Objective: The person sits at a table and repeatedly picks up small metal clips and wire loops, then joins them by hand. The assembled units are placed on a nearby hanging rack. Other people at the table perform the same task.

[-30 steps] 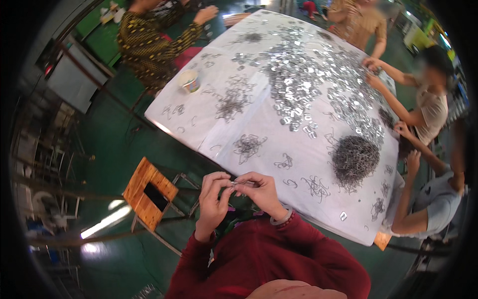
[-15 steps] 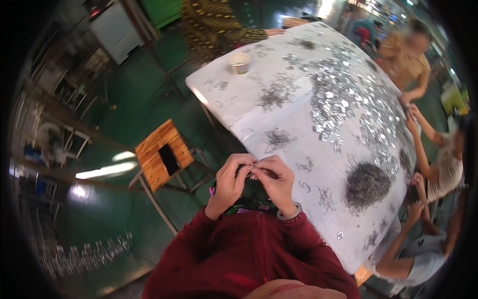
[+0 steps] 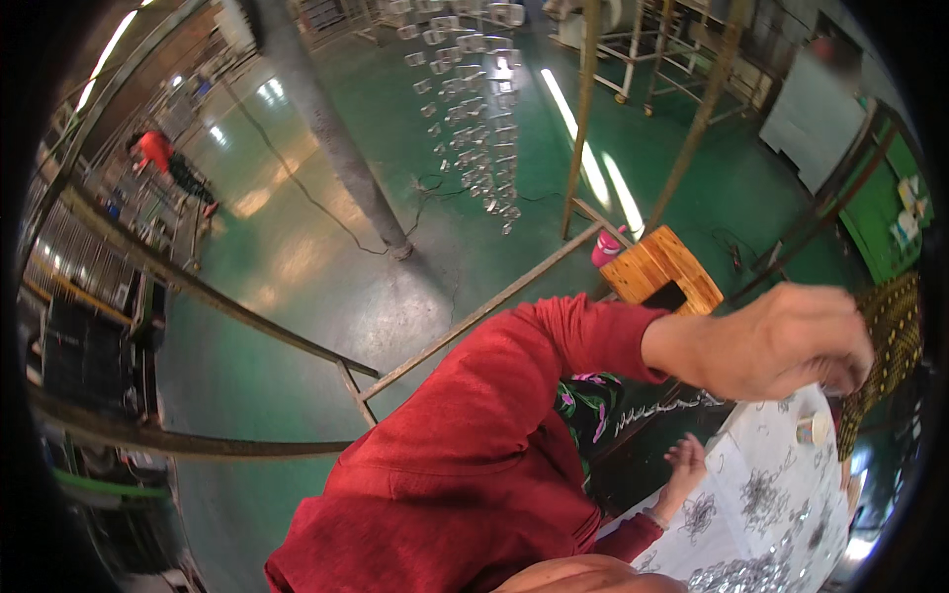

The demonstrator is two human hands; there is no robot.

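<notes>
My left hand [image 3: 806,341] is raised in front of me, its arm bent across the view in a red sleeve. Its fingers are curled closed, and what they hold, if anything, is hidden. Lower down, my right hand [image 3: 684,469], with a bracelet at the wrist, is at the edge of the white-covered table [image 3: 730,494]. Its fingers are apart, with nothing visible in them. A strand of small clear linked pieces [image 3: 667,407] shows between the two hands, below my left forearm; I cannot tell whether either hand touches it.
Thin wire hooks [image 3: 764,499] and shiny clear pieces [image 3: 756,571] lie on the table beside a paper cup [image 3: 811,429]. A wooden stool [image 3: 682,262] stands ahead near a pink cup [image 3: 608,247]. Strands of clear pieces [image 3: 474,109] hang beyond metal rails [image 3: 484,311]. A person in yellow-dotted clothing [image 3: 885,346] is at right.
My view has swung left, away from the table. My hands, together at the table edge before, are now apart; the left has risen and the right has its fingers spread.
</notes>
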